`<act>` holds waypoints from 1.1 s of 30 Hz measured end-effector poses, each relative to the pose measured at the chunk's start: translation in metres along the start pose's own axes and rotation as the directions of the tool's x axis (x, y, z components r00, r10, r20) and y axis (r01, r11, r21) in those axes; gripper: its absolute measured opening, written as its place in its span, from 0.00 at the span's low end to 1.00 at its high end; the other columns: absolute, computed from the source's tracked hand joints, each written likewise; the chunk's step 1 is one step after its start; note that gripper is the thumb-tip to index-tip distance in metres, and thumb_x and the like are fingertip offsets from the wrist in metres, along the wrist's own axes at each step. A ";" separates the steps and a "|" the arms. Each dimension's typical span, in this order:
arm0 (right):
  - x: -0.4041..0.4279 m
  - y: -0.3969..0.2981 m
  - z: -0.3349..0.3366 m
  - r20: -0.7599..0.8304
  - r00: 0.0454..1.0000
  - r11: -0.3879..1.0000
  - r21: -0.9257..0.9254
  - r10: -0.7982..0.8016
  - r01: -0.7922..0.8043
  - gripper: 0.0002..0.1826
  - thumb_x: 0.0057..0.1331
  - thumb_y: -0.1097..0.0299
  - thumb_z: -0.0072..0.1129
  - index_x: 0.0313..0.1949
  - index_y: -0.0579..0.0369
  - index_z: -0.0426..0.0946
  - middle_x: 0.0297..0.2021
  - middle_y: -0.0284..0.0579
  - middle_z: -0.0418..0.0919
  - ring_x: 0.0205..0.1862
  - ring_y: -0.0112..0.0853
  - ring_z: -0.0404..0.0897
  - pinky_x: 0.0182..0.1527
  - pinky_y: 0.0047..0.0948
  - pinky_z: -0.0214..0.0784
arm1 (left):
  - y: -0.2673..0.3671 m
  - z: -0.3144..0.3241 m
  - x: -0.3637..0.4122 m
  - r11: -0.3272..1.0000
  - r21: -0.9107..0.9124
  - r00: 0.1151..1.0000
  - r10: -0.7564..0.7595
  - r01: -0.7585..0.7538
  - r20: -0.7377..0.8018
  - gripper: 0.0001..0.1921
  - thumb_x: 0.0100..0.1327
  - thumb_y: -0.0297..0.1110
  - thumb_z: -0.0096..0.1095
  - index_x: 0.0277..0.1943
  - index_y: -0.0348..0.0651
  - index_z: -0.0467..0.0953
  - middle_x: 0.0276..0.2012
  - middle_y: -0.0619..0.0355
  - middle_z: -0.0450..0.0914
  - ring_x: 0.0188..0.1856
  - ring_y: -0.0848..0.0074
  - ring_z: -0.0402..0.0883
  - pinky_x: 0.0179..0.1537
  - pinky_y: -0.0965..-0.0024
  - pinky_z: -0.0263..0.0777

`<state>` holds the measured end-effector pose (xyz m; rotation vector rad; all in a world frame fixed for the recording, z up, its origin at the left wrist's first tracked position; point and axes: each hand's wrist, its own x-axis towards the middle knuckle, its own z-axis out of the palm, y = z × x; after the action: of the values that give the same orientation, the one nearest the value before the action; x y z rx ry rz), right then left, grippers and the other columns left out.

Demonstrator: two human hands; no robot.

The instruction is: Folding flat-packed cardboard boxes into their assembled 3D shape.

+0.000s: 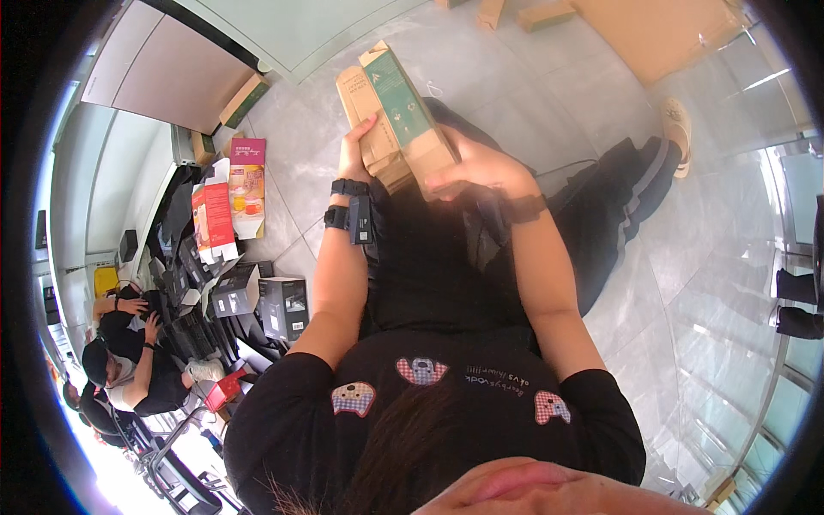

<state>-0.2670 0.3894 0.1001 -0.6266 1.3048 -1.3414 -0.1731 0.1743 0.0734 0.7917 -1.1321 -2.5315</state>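
My left hand grips a flattened brown cardboard box by its outer side, thumb across its face. Close beside it, my right hand is shut on the lower end of a long green and brown cardboard box. The two pieces lie side by side above my lap and touch or overlap; both bear writing. A flap stands up at the far end of the green and brown one. Black bands circle both wrists, and a small black device sits at the left one.
Printed cartons and several black boxes lie on the tiled floor at the left, near a seated person. A narrow carton leans by a cabinet. A large cardboard sheet lies at the upper right.
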 end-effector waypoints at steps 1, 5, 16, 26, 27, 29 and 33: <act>-0.002 -0.002 0.001 -0.002 1.000 1.000 0.000 0.003 -0.003 0.55 0.53 0.72 0.75 0.73 0.58 0.45 0.55 0.56 0.72 0.46 0.39 0.81 0.34 0.32 0.82 | 0.000 -0.001 0.001 1.000 -0.015 1.000 -0.020 0.020 0.008 0.24 0.66 0.37 0.61 0.60 0.33 0.68 0.49 0.46 0.80 0.48 0.62 0.82 0.52 0.62 0.78; -0.002 -0.003 0.001 -0.059 0.996 0.995 0.070 -0.066 0.070 0.48 0.56 0.75 0.70 0.71 0.59 0.50 0.53 0.55 0.74 0.45 0.41 0.82 0.33 0.34 0.82 | -0.005 -0.007 0.007 0.999 -0.039 0.999 -0.006 0.007 0.036 0.24 0.66 0.38 0.61 0.60 0.33 0.68 0.51 0.47 0.80 0.49 0.62 0.82 0.52 0.61 0.77; 0.020 0.012 0.007 -0.395 0.888 0.971 -0.130 -0.235 0.199 0.25 0.65 0.62 0.63 0.59 0.58 0.70 0.36 0.46 0.82 0.21 0.27 0.80 0.23 0.26 0.73 | -0.009 -0.016 0.002 0.992 -0.112 0.993 0.054 -0.066 -0.102 0.24 0.66 0.42 0.61 0.60 0.40 0.69 0.52 0.51 0.80 0.52 0.62 0.80 0.56 0.57 0.74; 0.031 0.028 0.037 -0.442 0.849 0.953 -0.219 -0.290 0.212 0.24 0.67 0.63 0.61 0.60 0.54 0.69 0.32 0.47 0.83 0.20 0.27 0.80 0.21 0.26 0.73 | -0.004 -0.043 -0.027 0.995 -0.096 1.000 0.007 -0.005 0.023 0.28 0.65 0.48 0.60 0.64 0.41 0.68 0.58 0.51 0.76 0.60 0.59 0.74 0.62 0.52 0.66; 0.032 0.028 0.043 -0.436 0.852 0.953 -0.217 -0.289 0.212 0.24 0.67 0.63 0.61 0.60 0.54 0.69 0.32 0.47 0.83 0.20 0.27 0.80 0.21 0.26 0.73 | -0.003 -0.047 -0.032 0.997 -0.078 1.000 -0.005 0.006 0.012 0.29 0.65 0.49 0.60 0.64 0.40 0.68 0.58 0.50 0.77 0.59 0.59 0.75 0.63 0.52 0.67; 0.034 0.028 0.059 -0.373 0.883 0.941 -0.284 -0.287 0.186 0.26 0.68 0.61 0.60 0.62 0.54 0.66 0.32 0.47 0.84 0.20 0.28 0.81 0.22 0.26 0.74 | -0.001 -0.069 -0.035 0.993 -0.113 0.999 -0.030 0.027 -0.022 0.28 0.65 0.47 0.61 0.62 0.40 0.69 0.57 0.50 0.77 0.59 0.58 0.76 0.62 0.52 0.68; 0.036 0.038 0.092 -0.267 0.940 0.895 -0.439 -0.214 0.079 0.30 0.70 0.54 0.58 0.64 0.57 0.63 0.29 0.50 0.84 0.24 0.33 0.84 0.28 0.31 0.77 | 0.001 -0.130 -0.035 0.992 -0.127 0.994 -0.040 0.027 -0.105 0.24 0.63 0.41 0.63 0.59 0.40 0.71 0.52 0.49 0.80 0.53 0.59 0.80 0.58 0.53 0.72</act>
<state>-0.1796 0.3343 0.0772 -0.8508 1.8668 -1.3225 -0.0698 0.1095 0.0158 0.9092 -0.9239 -2.5242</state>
